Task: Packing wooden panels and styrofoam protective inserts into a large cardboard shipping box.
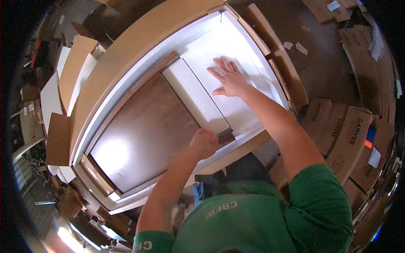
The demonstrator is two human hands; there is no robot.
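A: Item one, the carton?

B: Large open carton [126,46], brown cardboard, flaps out, seen from above. White foam lining [139,74] runs inside its walls.

A: Contents?

B: Dark brown wooden panel [143,130], glossy, lying flat in the carton, with a bright glare patch near its lower left. A long white foam block [196,101] lies on the panel's right part. Just beside it on the right, touching along one edge, a wide white foam sheet [236,55] fills the carton's right end.

A: Hands?

B: Right hand [228,78]: flat, palm down, fingers spread apart, pressing on the foam sheet near its middle. It clamps nothing. Left hand [203,143]: curled together at the near end of the foam block, where the block meets the carton's near edge. A small dark corner of the panel shows just beside the knuckles. Whether the fingers actually pinch the block or only rest against it, I cannot tell; they are tucked under.

A: Person?

B: Green short-sleeved shirt [253,219], both forearms bare, entering from the lower edge.

A: Surroundings?

B: Flattened cartons [346,139] stacked at the right, near the right elbow. More cardboard and white foam pieces [50,99] stand at the left. Dark floor [320,67] beyond the carton, with a few paper scraps [300,47] on it.
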